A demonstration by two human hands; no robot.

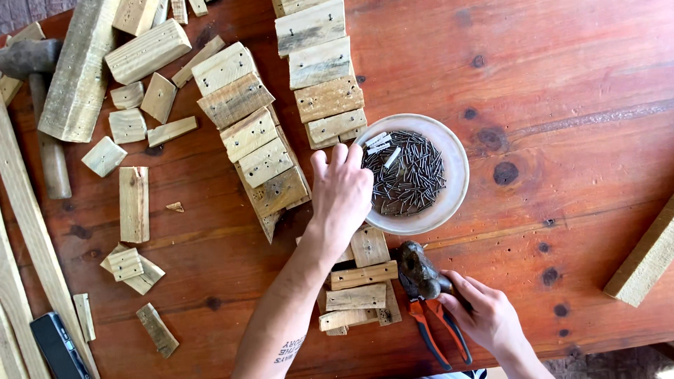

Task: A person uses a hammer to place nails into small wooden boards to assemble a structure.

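Observation:
My left hand (342, 193) reaches across the red-brown wooden table (562, 84), palm down, fingertips at the left rim of a pale round plate (455, 158) heaped with dark nails (411, 175). Nothing shows in its fingers. Under its wrist lies a small stack of short wooden blocks (358, 288). My right hand (484, 316) is at the table's near edge. It grips orange-handled pliers (428, 319) just below their dark, rusty head, which rests beside the block stack.
Two rows of rough pallet-wood blocks (253, 133) run up the middle, with loose offcuts (133, 203) to the left. A hammer (28, 56) and thick beam (77, 70) lie far left, long slats and a black device (60, 347) bottom left, and a wood bar (646, 260) at right.

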